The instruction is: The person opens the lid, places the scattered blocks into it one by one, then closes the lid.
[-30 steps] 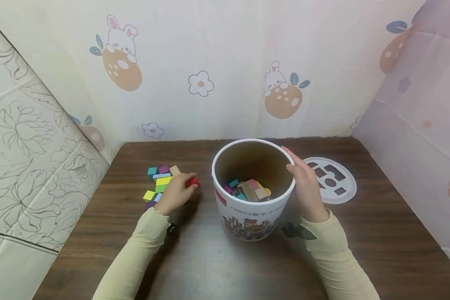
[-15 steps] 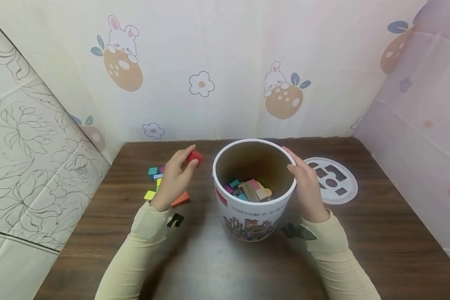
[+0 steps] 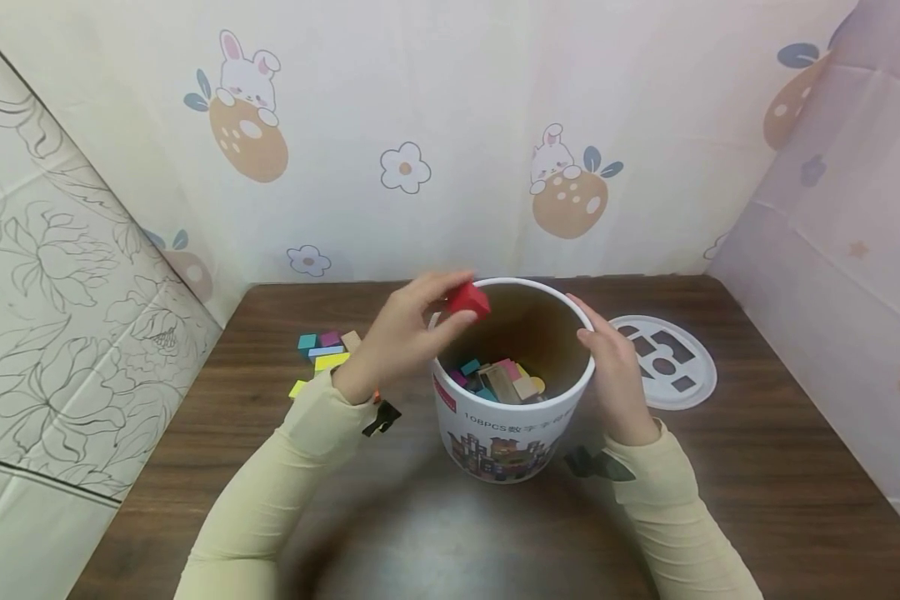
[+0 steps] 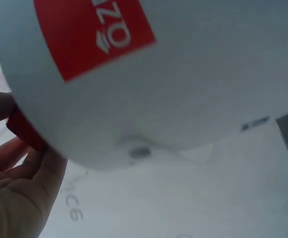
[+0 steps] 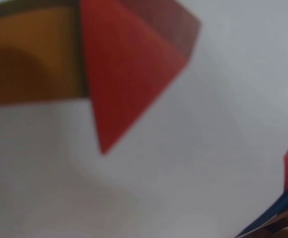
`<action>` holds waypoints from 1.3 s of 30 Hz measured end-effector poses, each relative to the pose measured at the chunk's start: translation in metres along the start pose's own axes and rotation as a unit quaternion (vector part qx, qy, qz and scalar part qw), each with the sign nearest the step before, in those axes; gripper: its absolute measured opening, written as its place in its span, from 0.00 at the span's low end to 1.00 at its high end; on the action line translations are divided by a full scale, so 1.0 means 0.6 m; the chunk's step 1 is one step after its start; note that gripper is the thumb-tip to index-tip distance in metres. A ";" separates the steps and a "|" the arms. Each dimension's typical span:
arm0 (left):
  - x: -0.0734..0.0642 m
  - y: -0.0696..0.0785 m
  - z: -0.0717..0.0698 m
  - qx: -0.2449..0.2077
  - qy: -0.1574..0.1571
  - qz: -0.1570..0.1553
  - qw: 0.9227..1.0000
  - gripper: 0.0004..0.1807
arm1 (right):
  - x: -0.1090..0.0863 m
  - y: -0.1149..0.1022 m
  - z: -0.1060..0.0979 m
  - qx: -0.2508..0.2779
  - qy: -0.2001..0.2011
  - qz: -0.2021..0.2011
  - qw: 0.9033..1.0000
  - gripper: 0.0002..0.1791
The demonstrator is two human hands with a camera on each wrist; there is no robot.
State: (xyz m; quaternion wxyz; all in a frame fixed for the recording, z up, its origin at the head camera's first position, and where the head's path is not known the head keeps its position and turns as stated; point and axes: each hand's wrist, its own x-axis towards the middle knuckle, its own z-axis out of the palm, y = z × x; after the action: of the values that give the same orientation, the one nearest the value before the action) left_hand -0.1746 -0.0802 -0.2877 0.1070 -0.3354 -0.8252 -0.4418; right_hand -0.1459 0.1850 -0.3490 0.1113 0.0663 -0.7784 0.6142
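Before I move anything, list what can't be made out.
Head view: floor of the bucket, under the blocks inside.
Head view: parts of loose blocks, behind left hand and sleeve.
Left wrist view: part of the red block, behind the bucket.
Left wrist view: rest of the red label, past the top edge.
Right wrist view: printed shapes, blurred, cut off by the edges.

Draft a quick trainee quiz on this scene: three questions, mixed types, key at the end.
1. True or false: blocks lie both inside the bucket and on the table.
2. Where is the cut-out lid? A: on the bucket's rim. B: on the table, beside the bucket. C: inside the bucket.
3. Fill in: the left hand pinches a ____.

Key: 1 true; 2 B; 3 red block.
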 end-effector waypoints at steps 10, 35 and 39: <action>0.043 0.037 0.027 0.064 -0.130 0.021 0.989 0.30 | -0.001 0.001 -0.001 0.000 -0.009 -0.002 1.000 0.25; 0.059 0.040 0.049 0.159 -0.285 -0.001 0.945 0.26 | 0.001 0.004 -0.001 -0.011 -0.004 0.010 1.000 0.25; 0.054 0.037 0.042 0.145 -0.259 -0.001 0.955 0.26 | 0.001 0.004 0.000 -0.004 -0.004 0.008 1.000 0.25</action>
State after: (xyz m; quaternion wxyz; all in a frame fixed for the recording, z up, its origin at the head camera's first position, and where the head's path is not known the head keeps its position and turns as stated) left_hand -0.1816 -0.0365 -0.2726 -0.0630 -0.4179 -0.8804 -0.2152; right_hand -0.1469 0.1856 -0.3513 0.1036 0.0625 -0.7817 0.6118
